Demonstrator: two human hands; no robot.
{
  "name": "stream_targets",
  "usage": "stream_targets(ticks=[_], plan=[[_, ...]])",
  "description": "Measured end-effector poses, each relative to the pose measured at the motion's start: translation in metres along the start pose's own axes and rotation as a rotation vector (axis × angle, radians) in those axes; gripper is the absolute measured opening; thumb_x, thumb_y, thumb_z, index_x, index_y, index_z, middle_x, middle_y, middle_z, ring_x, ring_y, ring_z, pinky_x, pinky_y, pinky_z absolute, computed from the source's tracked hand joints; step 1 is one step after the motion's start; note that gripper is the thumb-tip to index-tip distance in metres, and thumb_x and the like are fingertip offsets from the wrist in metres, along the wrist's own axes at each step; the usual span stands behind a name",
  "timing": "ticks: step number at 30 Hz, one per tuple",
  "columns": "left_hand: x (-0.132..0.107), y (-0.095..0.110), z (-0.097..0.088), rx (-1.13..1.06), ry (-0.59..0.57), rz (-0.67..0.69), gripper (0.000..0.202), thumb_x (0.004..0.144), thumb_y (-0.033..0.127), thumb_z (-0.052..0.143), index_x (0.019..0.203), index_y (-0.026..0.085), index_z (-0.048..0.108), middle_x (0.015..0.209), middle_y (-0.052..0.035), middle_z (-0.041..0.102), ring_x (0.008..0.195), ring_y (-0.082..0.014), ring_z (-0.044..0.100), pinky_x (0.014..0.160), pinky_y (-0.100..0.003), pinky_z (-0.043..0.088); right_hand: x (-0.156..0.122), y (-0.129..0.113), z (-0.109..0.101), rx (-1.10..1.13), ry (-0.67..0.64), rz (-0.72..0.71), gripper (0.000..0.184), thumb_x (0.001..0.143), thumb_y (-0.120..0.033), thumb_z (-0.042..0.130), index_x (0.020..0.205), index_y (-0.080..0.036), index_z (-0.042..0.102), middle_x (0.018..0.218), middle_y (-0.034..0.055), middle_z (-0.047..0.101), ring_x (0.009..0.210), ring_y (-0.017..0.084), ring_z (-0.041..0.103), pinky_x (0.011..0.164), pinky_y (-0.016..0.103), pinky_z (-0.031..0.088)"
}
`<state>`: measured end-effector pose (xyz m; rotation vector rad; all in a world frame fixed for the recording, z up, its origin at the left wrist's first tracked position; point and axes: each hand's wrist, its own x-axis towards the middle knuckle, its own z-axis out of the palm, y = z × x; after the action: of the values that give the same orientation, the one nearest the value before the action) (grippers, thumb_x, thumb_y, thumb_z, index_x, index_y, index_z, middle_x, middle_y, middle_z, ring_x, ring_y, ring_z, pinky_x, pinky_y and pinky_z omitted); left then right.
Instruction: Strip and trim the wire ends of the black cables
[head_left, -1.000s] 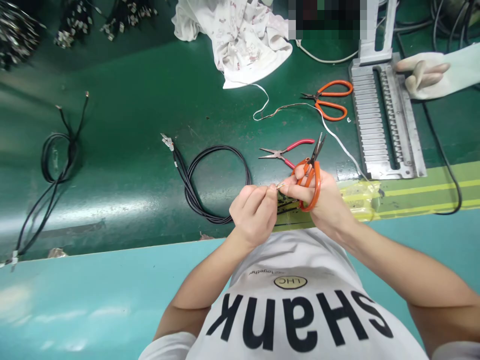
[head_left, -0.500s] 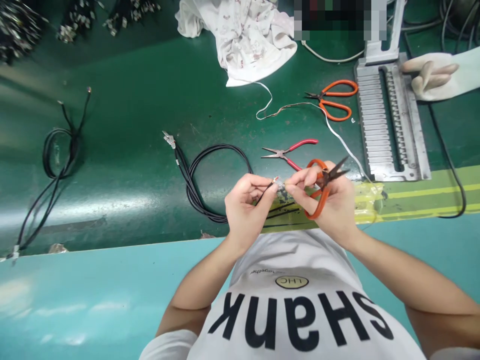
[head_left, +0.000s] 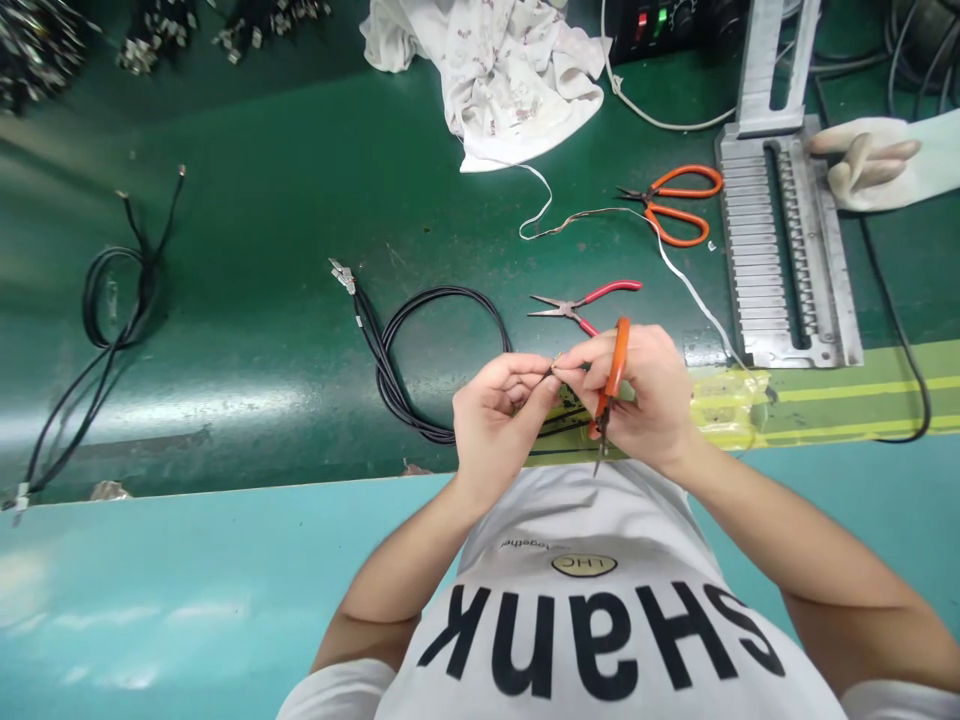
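My left hand (head_left: 495, 415) is closed in a pinch on the end of a thin black wire (head_left: 559, 368) with a small metal tip. My right hand (head_left: 645, 400) meets it there, fingertips pinched on the same wire end, while orange-handled scissors (head_left: 611, 375) hang from its fingers with the blades pointing down toward me. A coil of black cable (head_left: 420, 350) lies on the green table just left of my hands, its metal terminals (head_left: 343, 275) at the far end.
Red-handled pliers (head_left: 585, 298) lie just beyond my hands. A second pair of orange scissors (head_left: 671, 205), a white strap (head_left: 675, 275), a metal slotted jig (head_left: 780, 250), a white cloth (head_left: 517, 75) and another person's gloved hand (head_left: 870, 160) are farther back. More black cable (head_left: 112, 310) lies left.
The scissors have swung round in my right hand, from blades pointing up and right to blades pointing down toward me. Both hands stay pinched together on the wire end.
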<state>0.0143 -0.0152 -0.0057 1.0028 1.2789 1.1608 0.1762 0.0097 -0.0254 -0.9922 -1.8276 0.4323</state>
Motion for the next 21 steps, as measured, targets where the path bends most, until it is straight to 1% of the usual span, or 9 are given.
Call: stream_targets(ticks=[4,8,11,15,18,21], plan=[[-0.0009,0.0010,-0.0012,-0.047,0.009,-0.026,0.021,0.079,0.030,0.081,0.091,0.015,0.071,0.071,-0.0025,0.072,0.055,-0.0083,0.062,0.052,-0.018,0.051,0.0009,0.0029,0.0000,-0.039,-0.071,0.028,0.017,0.090,-0.024,0.068,0.078,-0.027,0.055,0.089,-0.0010,0.080,0.087,0.021,0.072,0.081,0.040,0.044],[-0.0017,0.0011,-0.0037,-0.078,0.012,-0.049,0.023,0.077,0.031,0.083,0.090,0.016,0.072,0.069,-0.0023,0.072,0.051,-0.0082,0.060,0.046,-0.017,0.046,0.0004,0.0036,0.0010,-0.016,-0.105,0.046,0.017,0.091,-0.023,0.066,0.078,-0.028,0.056,0.090,-0.0006,0.079,0.087,0.022,0.071,0.081,0.041,0.043],[-0.0020,0.0007,-0.0055,-0.106,-0.006,-0.093,0.021,0.078,0.031,0.082,0.090,0.016,0.072,0.066,-0.0014,0.070,0.048,-0.0073,0.057,0.042,-0.016,0.040,0.0017,0.0019,0.0025,-0.007,-0.094,0.038,0.017,0.091,-0.021,0.065,0.079,-0.027,0.055,0.090,-0.0010,0.078,0.086,0.021,0.070,0.081,0.040,0.042],[-0.0013,-0.0028,-0.0067,-0.132,-0.036,-0.121,0.018,0.081,0.030,0.079,0.089,0.016,0.072,0.065,-0.0011,0.069,0.043,-0.0052,0.049,0.039,-0.016,0.034,0.0049,-0.0022,0.0054,0.029,-0.058,0.092,0.017,0.090,-0.021,0.066,0.081,-0.027,0.053,0.089,-0.0004,0.076,0.085,0.021,0.068,0.082,0.039,0.043],[-0.0011,-0.0059,-0.0069,-0.152,-0.040,-0.097,0.017,0.083,0.029,0.077,0.091,0.016,0.071,0.067,-0.0022,0.070,0.045,-0.0063,0.051,0.038,-0.017,0.033,0.0063,-0.0047,0.0074,0.109,-0.061,0.148,0.015,0.088,-0.018,0.065,0.086,-0.027,0.053,0.091,0.0010,0.073,0.084,0.021,0.066,0.081,0.038,0.046],[-0.0015,-0.0065,-0.0074,-0.166,-0.046,-0.088,0.015,0.082,0.028,0.077,0.090,0.016,0.071,0.066,-0.0023,0.069,0.047,-0.0075,0.053,0.038,-0.017,0.033,0.0060,-0.0059,0.0092,0.163,-0.071,0.189,0.018,0.086,-0.013,0.062,0.089,-0.027,0.052,0.093,0.0019,0.070,0.083,0.021,0.064,0.079,0.038,0.047]])
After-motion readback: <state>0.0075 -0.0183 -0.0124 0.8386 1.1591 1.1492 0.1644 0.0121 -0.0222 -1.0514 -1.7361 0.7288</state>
